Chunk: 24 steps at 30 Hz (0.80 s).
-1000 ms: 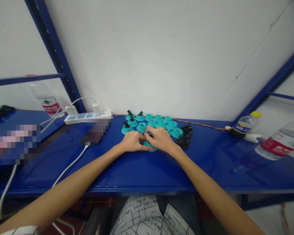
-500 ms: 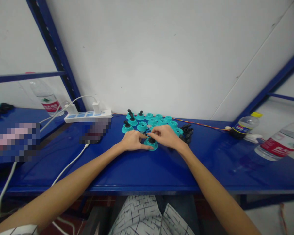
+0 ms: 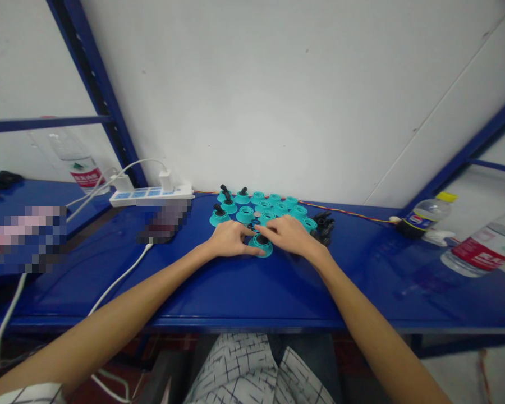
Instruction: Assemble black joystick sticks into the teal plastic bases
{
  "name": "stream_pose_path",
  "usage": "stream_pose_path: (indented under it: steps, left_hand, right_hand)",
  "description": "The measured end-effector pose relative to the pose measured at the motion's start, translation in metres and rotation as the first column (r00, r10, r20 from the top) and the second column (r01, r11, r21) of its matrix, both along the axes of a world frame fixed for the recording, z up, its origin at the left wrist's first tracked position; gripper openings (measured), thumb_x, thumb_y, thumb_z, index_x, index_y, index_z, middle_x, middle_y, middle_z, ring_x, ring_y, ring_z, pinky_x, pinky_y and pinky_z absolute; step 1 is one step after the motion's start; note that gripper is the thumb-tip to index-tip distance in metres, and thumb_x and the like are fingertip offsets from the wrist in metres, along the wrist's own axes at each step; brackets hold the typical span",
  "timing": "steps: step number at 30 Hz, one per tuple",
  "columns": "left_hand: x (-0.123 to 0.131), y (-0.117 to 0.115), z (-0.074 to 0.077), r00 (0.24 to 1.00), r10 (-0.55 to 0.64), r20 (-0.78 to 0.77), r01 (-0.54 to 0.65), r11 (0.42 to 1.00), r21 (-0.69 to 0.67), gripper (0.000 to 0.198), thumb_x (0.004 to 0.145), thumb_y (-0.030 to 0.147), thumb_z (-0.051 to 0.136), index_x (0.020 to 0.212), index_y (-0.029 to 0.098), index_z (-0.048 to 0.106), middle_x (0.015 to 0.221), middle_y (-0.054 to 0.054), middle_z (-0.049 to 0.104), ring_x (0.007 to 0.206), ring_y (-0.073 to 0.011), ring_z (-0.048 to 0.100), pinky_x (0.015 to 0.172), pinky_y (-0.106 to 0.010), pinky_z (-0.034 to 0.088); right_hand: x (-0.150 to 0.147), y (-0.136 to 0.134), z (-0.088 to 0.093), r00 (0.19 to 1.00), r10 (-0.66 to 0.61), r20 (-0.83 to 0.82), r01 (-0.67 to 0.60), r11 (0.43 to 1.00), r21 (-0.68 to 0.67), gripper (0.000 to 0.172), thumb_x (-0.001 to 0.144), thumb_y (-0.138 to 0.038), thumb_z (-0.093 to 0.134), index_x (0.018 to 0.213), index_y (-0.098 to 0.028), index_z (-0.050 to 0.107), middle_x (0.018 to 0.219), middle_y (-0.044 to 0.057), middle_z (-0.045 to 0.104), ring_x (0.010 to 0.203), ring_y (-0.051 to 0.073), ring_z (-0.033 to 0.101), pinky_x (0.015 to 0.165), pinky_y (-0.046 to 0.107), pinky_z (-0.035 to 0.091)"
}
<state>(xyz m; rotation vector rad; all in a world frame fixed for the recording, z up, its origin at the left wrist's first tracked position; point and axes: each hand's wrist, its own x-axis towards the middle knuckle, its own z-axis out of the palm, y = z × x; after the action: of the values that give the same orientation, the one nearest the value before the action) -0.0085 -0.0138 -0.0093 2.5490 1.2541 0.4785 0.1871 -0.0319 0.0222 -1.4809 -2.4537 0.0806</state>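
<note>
On the blue table, my left hand [image 3: 228,239] curls around a teal flanged disc [image 3: 261,250], its thumb along the near rim. A black fitting [image 3: 261,239] stands in the disc's middle, and my right hand [image 3: 289,234] has its fingers closed on the upper part of it. My fingers partly hide where the fitting meets the disc. Just beyond are several similar teal discs [image 3: 281,209] with open centres. To the left, other teal discs carry bent black fittings [image 3: 219,210]. Loose black fittings [image 3: 324,223] lie in a pile right of my right hand.
A white power strip [image 3: 151,194] and a blurred phone [image 3: 165,220] with a charging cable lie to the left. At right stand a yellow-capped cola bottle [image 3: 425,216] and a large water bottle [image 3: 482,252]. Thin coloured wires [image 3: 345,210] run along the wall.
My right hand's fingers have shifted slightly over the black fitting. My left hand stays on the teal disc. The whole view has moved a little.
</note>
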Motion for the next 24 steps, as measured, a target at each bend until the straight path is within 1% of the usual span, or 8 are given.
stream_pose_path:
  steps: [4,7,11,14,19,21,23,24]
  left_hand:
    - [-0.001,0.000,0.000,1.000,0.005,0.013,-0.005,1.000,-0.015,0.065,0.064,0.081,0.060,0.087,0.023,0.079,0.050,0.003,0.053,0.051,-0.0124,0.048,0.053,-0.025,0.021]
    - [-0.001,0.001,0.000,1.000,0.005,0.029,-0.004,1.000,-0.030,0.067,0.063,0.082,0.061,0.091,0.023,0.079,0.049,0.003,0.051,0.050,-0.0121,0.048,0.053,-0.025,0.020]
    - [-0.001,0.001,-0.001,0.999,0.002,0.041,0.000,0.999,-0.049,0.067,0.063,0.081,0.062,0.090,0.022,0.079,0.049,0.003,0.051,0.050,-0.0119,0.048,0.053,-0.025,0.019]
    - [-0.001,0.002,-0.002,0.999,0.007,0.042,-0.005,0.999,-0.048,0.065,0.063,0.080,0.063,0.088,0.022,0.079,0.050,0.003,0.051,0.050,-0.0120,0.047,0.053,-0.025,0.019]
    - [0.000,0.001,-0.001,0.999,0.026,0.033,-0.024,0.998,-0.060,0.064,0.064,0.079,0.064,0.080,0.019,0.077,0.048,0.003,0.048,0.048,-0.0108,0.043,0.052,-0.026,0.018]
    - [0.000,0.002,0.000,0.999,0.015,0.030,-0.013,0.998,-0.066,0.063,0.064,0.078,0.064,0.079,0.018,0.075,0.048,0.004,0.047,0.048,-0.0104,0.042,0.052,-0.026,0.018]
    - [-0.001,0.002,0.001,0.999,0.001,0.032,0.002,0.998,-0.068,0.063,0.064,0.079,0.063,0.074,0.017,0.073,0.048,0.004,0.047,0.049,-0.0102,0.042,0.052,-0.026,0.018]
    - [-0.002,0.002,0.002,0.999,-0.009,0.036,0.012,0.997,-0.072,0.064,0.064,0.079,0.063,0.072,0.017,0.072,0.049,0.004,0.047,0.049,-0.0102,0.042,0.052,-0.026,0.018]
  right_hand:
    - [0.006,0.001,0.000,0.995,0.062,-0.078,-0.066,0.997,-0.050,0.050,0.092,-0.053,0.048,0.059,-0.016,0.055,0.054,0.000,0.050,0.053,0.010,0.041,0.054,0.026,0.021]
    - [0.009,0.002,0.000,0.988,0.098,-0.118,-0.108,0.991,-0.082,0.046,0.086,-0.048,0.058,0.054,-0.017,0.048,0.050,-0.003,0.043,0.050,0.008,0.037,0.052,0.025,0.020]
    - [0.005,0.002,0.000,0.997,0.044,-0.056,-0.046,0.998,-0.041,0.052,0.084,-0.048,0.057,0.045,-0.017,0.043,0.044,-0.004,0.035,0.047,0.008,0.028,0.052,0.026,0.016]
    - [-0.002,-0.001,-0.002,1.000,-0.016,0.027,0.015,0.999,0.041,0.055,0.085,-0.051,0.055,0.043,-0.016,0.047,0.043,-0.001,0.041,0.047,0.009,0.029,0.053,0.028,0.016]
    - [-0.006,-0.006,0.000,0.994,-0.083,0.075,0.073,0.989,0.129,0.057,0.087,-0.055,0.053,0.046,-0.016,0.061,0.047,0.006,0.055,0.049,0.012,0.043,0.053,0.029,0.018]
    - [-0.001,-0.007,0.004,0.998,-0.066,-0.014,0.067,0.991,0.115,0.054,0.087,-0.055,0.053,0.053,-0.016,0.067,0.052,0.006,0.060,0.052,0.013,0.049,0.053,0.028,0.023]
    - [0.006,-0.006,0.008,0.985,-0.018,-0.171,0.029,0.998,0.058,0.038,0.086,-0.047,0.057,0.071,-0.017,0.075,0.062,0.004,0.067,0.056,0.013,0.055,0.054,0.025,0.031]
    - [0.009,-0.006,0.010,0.967,0.025,-0.252,-0.028,1.000,-0.009,0.030,0.086,-0.040,0.058,0.084,-0.017,0.077,0.066,0.003,0.069,0.057,0.013,0.057,0.055,0.024,0.035]
